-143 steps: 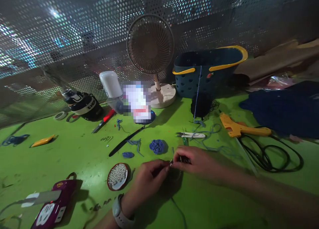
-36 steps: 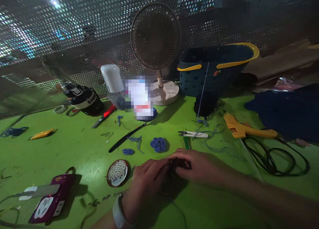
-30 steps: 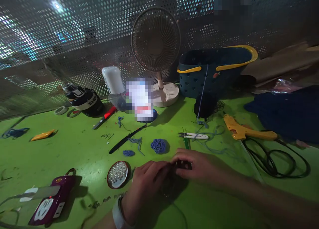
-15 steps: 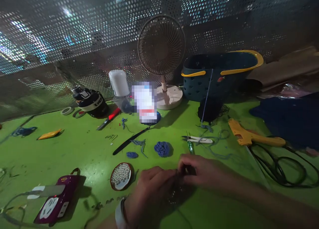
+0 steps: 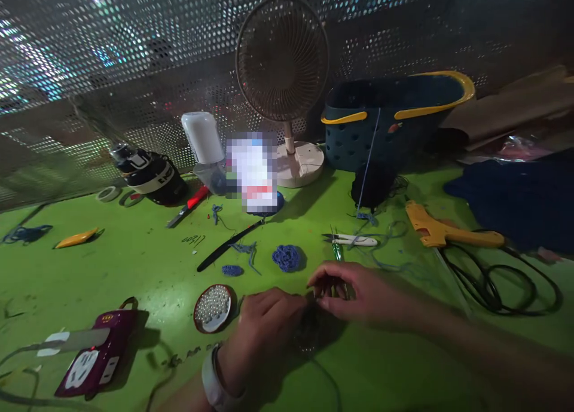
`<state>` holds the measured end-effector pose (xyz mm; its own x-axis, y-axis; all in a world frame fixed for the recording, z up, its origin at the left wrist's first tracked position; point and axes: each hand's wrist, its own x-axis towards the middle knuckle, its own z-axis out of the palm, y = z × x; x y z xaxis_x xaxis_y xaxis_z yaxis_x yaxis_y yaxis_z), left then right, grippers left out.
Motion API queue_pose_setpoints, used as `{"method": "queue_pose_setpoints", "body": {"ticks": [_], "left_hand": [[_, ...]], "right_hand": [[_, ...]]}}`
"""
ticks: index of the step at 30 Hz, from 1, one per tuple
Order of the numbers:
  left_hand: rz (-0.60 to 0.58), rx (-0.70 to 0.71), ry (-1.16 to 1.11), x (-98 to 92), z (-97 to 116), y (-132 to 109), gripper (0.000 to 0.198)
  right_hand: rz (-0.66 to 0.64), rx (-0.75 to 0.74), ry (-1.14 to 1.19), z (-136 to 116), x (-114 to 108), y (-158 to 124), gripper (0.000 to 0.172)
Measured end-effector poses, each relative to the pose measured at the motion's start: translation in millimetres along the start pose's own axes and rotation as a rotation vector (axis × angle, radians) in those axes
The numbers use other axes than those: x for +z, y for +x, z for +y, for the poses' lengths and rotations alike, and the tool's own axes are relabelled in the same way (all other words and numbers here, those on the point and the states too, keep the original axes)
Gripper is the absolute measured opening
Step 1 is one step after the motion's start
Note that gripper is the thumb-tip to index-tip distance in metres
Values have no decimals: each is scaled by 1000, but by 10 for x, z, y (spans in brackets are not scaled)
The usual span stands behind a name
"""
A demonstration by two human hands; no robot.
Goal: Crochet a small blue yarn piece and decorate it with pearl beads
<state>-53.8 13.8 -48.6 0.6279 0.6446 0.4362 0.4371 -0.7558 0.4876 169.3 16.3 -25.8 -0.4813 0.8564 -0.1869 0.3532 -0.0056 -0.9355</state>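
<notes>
My left hand (image 5: 271,319) is closed, its fingertips bent around a dark piece that lies in shadow. Small pale beads (image 5: 307,349) show in a curve below those fingers, and a thin strand (image 5: 329,379) trails toward me over the table. Facing it, my right hand (image 5: 347,289) is curled with thumb and forefinger nearly meeting at the left fingertips; what it pinches is too small to make out. Left of my hands stands a small dish (image 5: 195,316) of pearl beads (image 5: 214,304). Just beyond are a blue crocheted flower (image 5: 286,258) and a small blue crocheted oval (image 5: 232,270).
Thread snips (image 5: 356,240) and a green-handled tool (image 5: 336,252) lie beyond my right hand. To the right are a yellow glue gun (image 5: 448,229) and its cord. A fan (image 5: 289,143), a basket (image 5: 372,140) and a lit phone (image 5: 255,173) stand behind; a purple box (image 5: 101,352) is at left.
My right hand has lifted slightly off the left fingertips, its fingers more arched. The whole view has shifted a little, so the table things sit higher and further left.
</notes>
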Motion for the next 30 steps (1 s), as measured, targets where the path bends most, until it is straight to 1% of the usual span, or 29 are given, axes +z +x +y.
{"method": "queue_pose_setpoints", "body": {"ticks": [4, 9, 12, 14, 15, 17, 18, 19, 21, 23, 24, 26, 28, 29, 30], "left_hand": [[-6, -6, -21, 1, -3, 1, 15], [9, 26, -45, 20, -30, -3, 13], [47, 83, -72, 34, -48, 2, 11], [56, 126, -86, 30, -45, 18, 10], [52, 137, -85, 23, -36, 29, 9], [35, 129, -66, 6, -8, 54, 6], [29, 119, -53, -3, 9, 65, 5], [27, 107, -40, -11, 26, 74, 5], [28, 81, -15, -21, 51, 88, 6], [30, 71, -10, -26, 59, 95, 7], [31, 69, -11, -28, 58, 96, 6], [30, 77, -20, -29, 49, 99, 6], [25, 86, -20, -29, 45, 98, 6], [20, 88, -17, -29, 45, 97, 6], [15, 86, -14, -29, 48, 95, 6]], "right_hand": [[-109, 27, -51, -65, -22, 2, 16], [-190, 75, 88, -18, -4, 29, 12], [-215, 109, 116, -9, -20, 35, 14], [-197, 62, 54, -23, -38, 35, 14], [-165, 18, 16, -28, -45, 36, 13], [-87, -41, -24, -21, -47, 38, 12], [-63, -36, 0, -7, -43, 40, 12], [-59, -10, 58, 11, -36, 42, 14], [-94, 75, 230, 54, -18, 47, 19], [-100, 120, 358, 88, -2, 51, 25], [-85, 123, 382, 100, 4, 53, 29], [-72, 115, 392, 117, 16, 60, 45], [-114, 115, 396, 129, 29, 68, 60], [-129, 110, 403, 134, 34, 71, 62], [-129, 101, 409, 136, 37, 75, 59]]}}
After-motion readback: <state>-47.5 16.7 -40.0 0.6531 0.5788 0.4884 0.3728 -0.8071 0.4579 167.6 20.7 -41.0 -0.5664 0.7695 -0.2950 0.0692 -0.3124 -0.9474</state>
